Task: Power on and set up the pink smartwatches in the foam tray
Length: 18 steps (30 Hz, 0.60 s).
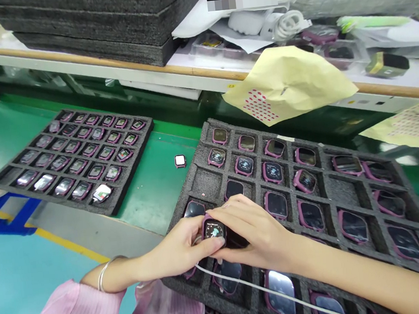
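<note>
Held above the near foam tray (pixel 204 293) is a smartwatch (pixel 212 228) with a purple case and a lit dial on its screen. My left hand (pixel 174 249) grips it from the left, its thumb lying across the lower part of the screen. Around the right side of the same watch, the fingers of my right hand (pixel 255 226) are closed. A white cable (pixel 259 288) trails from under my hands toward the lower right; its end is hidden by them. Purple-cased watches, such as one dark-screened watch (pixel 276 205), sit in the tray's compartments around my hands.
Another foam tray (pixel 118 193) of watches lies at the left on the green bench (pixel 145 183). Between the trays rests a watch with a white screen (pixel 180 161). Stacked black foam (pixel 104 29) and a yellow paper sheet (pixel 291 82) are on the shelf behind.
</note>
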### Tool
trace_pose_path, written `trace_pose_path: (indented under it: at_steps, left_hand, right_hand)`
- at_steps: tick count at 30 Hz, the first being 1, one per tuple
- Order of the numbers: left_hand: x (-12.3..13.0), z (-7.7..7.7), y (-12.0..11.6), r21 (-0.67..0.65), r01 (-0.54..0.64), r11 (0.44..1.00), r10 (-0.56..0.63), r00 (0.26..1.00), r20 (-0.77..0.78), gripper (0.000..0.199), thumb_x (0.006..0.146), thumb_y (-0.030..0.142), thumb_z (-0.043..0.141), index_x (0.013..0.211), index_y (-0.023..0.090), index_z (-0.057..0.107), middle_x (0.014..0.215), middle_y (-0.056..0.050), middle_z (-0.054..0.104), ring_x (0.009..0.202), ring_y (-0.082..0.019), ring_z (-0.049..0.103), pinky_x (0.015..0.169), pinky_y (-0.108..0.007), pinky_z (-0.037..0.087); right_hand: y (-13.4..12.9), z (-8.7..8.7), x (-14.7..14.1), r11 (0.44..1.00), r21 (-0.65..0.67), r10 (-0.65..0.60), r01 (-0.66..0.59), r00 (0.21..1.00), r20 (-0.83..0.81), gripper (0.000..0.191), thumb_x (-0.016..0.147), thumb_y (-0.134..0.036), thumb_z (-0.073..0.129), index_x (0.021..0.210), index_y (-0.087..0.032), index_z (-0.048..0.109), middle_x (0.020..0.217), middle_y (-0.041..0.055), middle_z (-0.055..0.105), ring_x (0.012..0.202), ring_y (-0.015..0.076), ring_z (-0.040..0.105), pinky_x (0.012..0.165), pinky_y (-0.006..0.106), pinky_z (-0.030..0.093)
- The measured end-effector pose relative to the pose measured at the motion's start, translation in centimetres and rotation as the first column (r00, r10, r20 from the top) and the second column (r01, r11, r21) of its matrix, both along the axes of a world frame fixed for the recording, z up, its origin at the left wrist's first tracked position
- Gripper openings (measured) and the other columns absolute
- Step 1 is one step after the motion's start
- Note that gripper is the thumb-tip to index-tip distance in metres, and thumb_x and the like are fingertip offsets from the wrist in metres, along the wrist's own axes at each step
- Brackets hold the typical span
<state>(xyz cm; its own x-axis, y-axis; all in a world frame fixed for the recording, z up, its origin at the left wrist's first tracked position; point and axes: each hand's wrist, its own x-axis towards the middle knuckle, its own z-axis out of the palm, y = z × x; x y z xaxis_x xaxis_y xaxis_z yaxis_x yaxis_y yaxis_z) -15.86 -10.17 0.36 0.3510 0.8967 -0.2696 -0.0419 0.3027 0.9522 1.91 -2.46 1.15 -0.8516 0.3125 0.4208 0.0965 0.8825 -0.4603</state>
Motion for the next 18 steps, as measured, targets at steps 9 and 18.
trace_pose_path:
  at_steps: [9,18]
  left_hand:
    - [0.1,-0.3,-0.1,-0.014,0.006,1.000,-0.006,1.000,0.017,0.017,0.086,0.029,0.056,0.093,0.013,0.057,0.083,0.000,0.057,0.075,-0.013,0.053,0.069,-0.025,0.043]
    - [0.0,-0.1,-0.4,-0.056,0.065,0.996,-0.061,0.996,0.069,0.038,0.078,0.035,0.068,0.107,0.016,0.051,0.082,0.002,0.050,0.066,-0.009,0.042,0.058,-0.021,0.037]
  right_hand:
    - [-0.2,-0.1,-0.1,0.999,0.027,-0.025,0.025,1.000,-0.001,0.043,0.083,-0.031,0.064,0.118,-0.011,0.050,0.084,0.0099,0.067,0.074,0.0207,0.061,0.072,0.039,0.046]
    - [2.8,0.7,-1.2,0.984,-0.088,-0.157,0.153,0.986,-0.046,0.035,0.078,-0.036,0.068,0.106,-0.017,0.060,0.092,0.0077,0.069,0.085,0.0218,0.063,0.080,0.038,0.046]
